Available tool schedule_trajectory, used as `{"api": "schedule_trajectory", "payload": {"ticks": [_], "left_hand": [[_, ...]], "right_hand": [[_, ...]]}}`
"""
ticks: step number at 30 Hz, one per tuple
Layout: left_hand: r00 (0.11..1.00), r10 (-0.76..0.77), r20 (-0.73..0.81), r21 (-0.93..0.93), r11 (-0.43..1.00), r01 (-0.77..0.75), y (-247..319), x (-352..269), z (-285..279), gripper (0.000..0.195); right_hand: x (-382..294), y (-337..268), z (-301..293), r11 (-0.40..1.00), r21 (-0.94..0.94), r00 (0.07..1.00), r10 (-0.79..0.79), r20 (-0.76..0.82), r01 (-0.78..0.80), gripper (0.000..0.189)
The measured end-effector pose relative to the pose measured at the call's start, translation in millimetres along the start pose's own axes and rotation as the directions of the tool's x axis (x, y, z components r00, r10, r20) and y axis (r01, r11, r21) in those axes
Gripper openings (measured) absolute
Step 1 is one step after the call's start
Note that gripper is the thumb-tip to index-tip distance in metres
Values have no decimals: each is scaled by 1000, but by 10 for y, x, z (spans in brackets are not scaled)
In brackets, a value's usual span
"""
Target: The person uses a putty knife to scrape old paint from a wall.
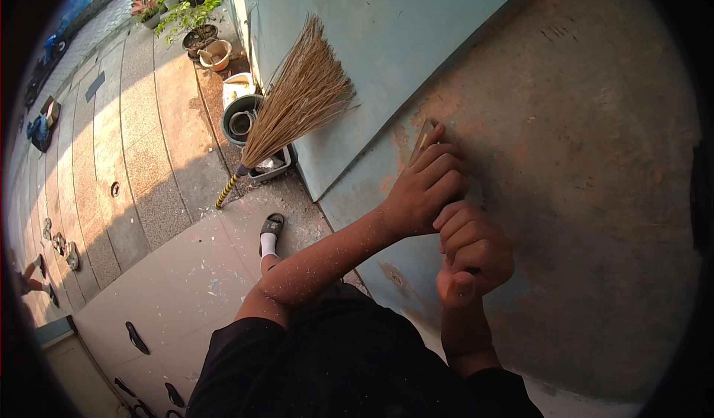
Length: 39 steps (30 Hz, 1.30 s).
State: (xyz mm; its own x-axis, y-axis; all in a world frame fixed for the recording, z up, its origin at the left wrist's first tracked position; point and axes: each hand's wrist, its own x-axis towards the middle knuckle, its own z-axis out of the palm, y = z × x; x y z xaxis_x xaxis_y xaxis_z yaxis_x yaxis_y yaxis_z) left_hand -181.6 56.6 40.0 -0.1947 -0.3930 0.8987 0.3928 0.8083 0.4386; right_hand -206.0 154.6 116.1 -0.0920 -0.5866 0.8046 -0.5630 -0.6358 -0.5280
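Note:
My left hand (432, 181) is closed around a flat scraper (422, 141), its blade held against the wall (563, 156). One finger lies stretched along the blade. Just below it, my right hand (474, 256) is curled into a fist, touching the heel of the left hand. Whether the scraper's handle runs into this fist is hidden. Around the blade the pale blue paint is worn off, and patchy brown and grey plaster shows. Small pale flecks dot my left forearm.
A stick broom (304, 89) leans bristles-up by the light blue wall panel (390, 33). Behind it stand a dark green bucket (226, 118) and a grey basin (273, 167). Paint chips litter the tiled floor (206, 273). Flip-flops (136, 337) lie left; potted plants (198, 38) stand farther off. Another person's legs (36, 281) show at far left.

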Motion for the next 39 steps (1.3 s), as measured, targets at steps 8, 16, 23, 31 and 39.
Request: {"api": "schedule_trajectory", "payload": {"ticks": [8, 16, 23, 31, 39], "left_hand": [[974, 222, -44, -209, 951, -226, -267, 273, 0, 18], [971, 237, 44, -302, 929, -213, -305, 403, -88, 20], [968, 236, 79, -304, 931, -202, -386, 398, -145, 22], [965, 245, 95, -381, 905, -192, -348, 495, -179, 24], [964, 238, 115, -372, 910, -181, -320, 425, -144, 45]], "right_hand": [[228, -131, 110, 996, -73, 997, 61, 54, -57, 45], [314, -84, 174, 995, -97, 999, 35, 10, -34, 42], [296, 8, 189, 995, -93, 999, 35, 5, -35, 36], [363, -54, 275, 1000, -22, 998, 20, -60, -21, 33], [302, -145, 295, 994, -38, 991, 97, -97, -101, 28]]}}
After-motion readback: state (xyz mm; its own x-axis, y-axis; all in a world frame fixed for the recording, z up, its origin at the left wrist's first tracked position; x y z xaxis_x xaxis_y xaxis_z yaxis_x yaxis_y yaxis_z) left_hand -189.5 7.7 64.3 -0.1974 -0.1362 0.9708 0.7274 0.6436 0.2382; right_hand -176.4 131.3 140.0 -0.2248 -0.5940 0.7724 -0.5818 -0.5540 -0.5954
